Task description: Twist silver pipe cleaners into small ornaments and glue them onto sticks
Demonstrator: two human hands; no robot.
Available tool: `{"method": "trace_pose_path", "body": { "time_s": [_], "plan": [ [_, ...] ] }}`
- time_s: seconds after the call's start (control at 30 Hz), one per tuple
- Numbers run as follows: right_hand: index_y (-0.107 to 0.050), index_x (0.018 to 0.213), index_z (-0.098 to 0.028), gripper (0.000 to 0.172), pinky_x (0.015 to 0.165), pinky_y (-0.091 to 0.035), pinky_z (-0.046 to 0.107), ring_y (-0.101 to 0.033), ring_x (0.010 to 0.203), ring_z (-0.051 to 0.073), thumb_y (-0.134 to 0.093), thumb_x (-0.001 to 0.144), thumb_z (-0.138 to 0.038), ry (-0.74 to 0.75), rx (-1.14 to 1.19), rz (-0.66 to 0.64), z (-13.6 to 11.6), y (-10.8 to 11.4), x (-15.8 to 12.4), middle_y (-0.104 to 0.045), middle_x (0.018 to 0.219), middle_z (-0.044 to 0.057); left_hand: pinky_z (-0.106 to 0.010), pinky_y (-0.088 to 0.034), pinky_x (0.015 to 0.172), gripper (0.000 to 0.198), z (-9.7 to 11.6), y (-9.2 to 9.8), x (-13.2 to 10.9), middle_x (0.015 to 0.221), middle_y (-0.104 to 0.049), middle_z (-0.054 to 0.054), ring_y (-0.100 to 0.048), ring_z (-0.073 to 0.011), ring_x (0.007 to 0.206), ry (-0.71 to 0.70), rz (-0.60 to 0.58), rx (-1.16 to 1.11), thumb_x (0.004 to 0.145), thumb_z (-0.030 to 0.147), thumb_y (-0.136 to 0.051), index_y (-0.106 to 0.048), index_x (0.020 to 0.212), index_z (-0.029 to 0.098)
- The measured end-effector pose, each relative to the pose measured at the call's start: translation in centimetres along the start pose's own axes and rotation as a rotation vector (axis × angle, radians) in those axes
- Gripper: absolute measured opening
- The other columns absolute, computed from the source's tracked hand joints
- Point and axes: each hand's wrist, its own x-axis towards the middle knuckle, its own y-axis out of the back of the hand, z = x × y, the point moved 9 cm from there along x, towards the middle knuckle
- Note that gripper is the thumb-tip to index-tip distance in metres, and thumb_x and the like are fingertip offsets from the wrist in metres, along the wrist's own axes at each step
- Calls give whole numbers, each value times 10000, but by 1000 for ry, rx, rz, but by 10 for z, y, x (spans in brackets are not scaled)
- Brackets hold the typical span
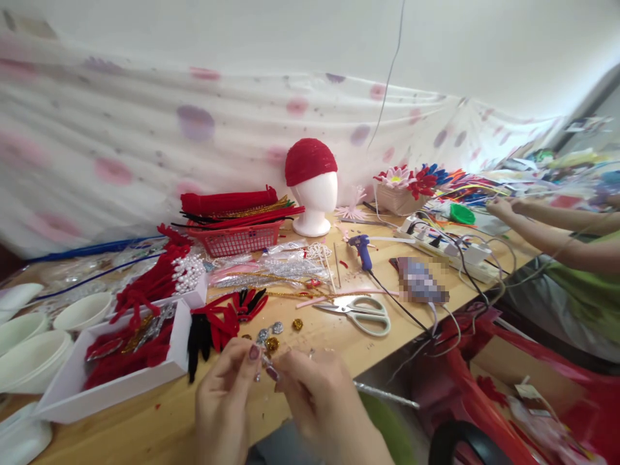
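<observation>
My left hand and my right hand are close together over the table's front edge, thumbs and fingertips pinched. Between them is a silver tinsel stem, partly hidden by the fingers; a straight length sticks out to the right from behind my right hand. Just beyond the fingertips lie small coiled tinsel balls, a gold one and a silver one among them. Scissors with pale handles rest further right. Red and black fuzzy loops lie beyond my left hand.
A white box of red and metallic stems and several white bowls stand left. Behind are a red basket and a foam head in a red wrap. A blue glue gun, power strip and cables lie right, near another person's arms.
</observation>
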Motion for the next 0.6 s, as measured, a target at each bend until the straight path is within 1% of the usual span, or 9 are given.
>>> {"method": "trace_pose_path", "body": {
  "time_s": [0.03, 0.07, 0.1, 0.17, 0.23, 0.3, 0.4, 0.47, 0.6],
  "plan": [
    [-629, 822, -202, 259, 590, -379, 225, -607, 639, 150, -429, 985, -177, 14, -18, -37, 1, 7, 0, -662, 704, 27, -234, -533, 617, 230, 9, 1, 2, 715, -651, 4, -636, -160, 675, -84, -73, 80, 779, 409, -800, -714, 677, 222],
    [-659, 852, -202, 260, 593, -376, 227, -614, 662, 151, -437, 979, -154, 32, -43, -69, 1, 14, 1, -672, 734, 30, -234, -540, 650, 177, 19, 0, 3, 743, -665, 0, -653, -168, 712, -186, -171, 173, 803, 338, -780, -716, 675, 234],
    [-684, 885, -205, 262, 604, -378, 232, -622, 689, 152, -448, 970, -129, 51, -74, -103, 1, 21, 2, -686, 779, 34, -229, -540, 659, 123, 28, -6, 2, 758, -683, 0, -671, -172, 728, -283, -294, 291, 809, 279, -769, -730, 696, 249],
    [-714, 933, -212, 275, 617, -377, 241, -632, 713, 148, -478, 938, -73, 91, -149, -190, 0, 29, 4, -703, 847, 34, -235, -545, 700, 95, 41, -16, -1, 795, -715, 3, -699, -173, 751, -426, -473, 480, 818, 205, -746, -746, 750, 272],
    [-725, 948, -213, 289, 603, -360, 253, -629, 689, 144, -512, 892, -26, 120, -240, -274, -1, 30, 7, -710, 857, 27, -252, -544, 688, 122, 51, -25, -4, 776, -717, 3, -698, -175, 728, -530, -555, 592, 830, 174, -709, -739, 765, 273],
    [-723, 944, -201, 278, 589, -344, 263, -627, 678, 152, -533, 866, -13, 125, -315, -312, -1, 30, 11, -714, 846, 31, -277, -533, 656, 152, 60, -35, -3, 722, -704, 4, -680, -185, 689, -581, -575, 646, 832, 164, -678, -719, 725, 264],
    [-708, 946, -189, 229, 605, -358, 255, -643, 707, 162, -529, 903, -52, 101, -296, -263, 2, 35, 17, -725, 833, 41, -306, -527, 668, 183, 64, -44, 1, 675, -697, 9, -669, -193, 671, -560, -579, 628, 825, 169, -679, -704, 668, 260],
    [-704, 941, -190, 224, 622, -374, 246, -654, 720, 161, -507, 942, -82, 90, -216, -206, 4, 38, 17, -732, 824, 40, -319, -536, 723, 180, 62, -41, 6, 677, -705, 13, -678, -192, 681, -506, -553, 561, 818, 176, -693, -711, 662, 263],
    [-696, 884, -191, 224, 612, -381, 232, -639, 686, 154, -502, 957, -104, 59, -35, -115, 9, 41, 10, -720, 764, 31, -349, -533, 891, 160, 48, -22, 13, 691, -719, 27, -685, -179, 681, -340, -463, 340, 776, 172, -742, -743, 658, 281]
  ]
}}
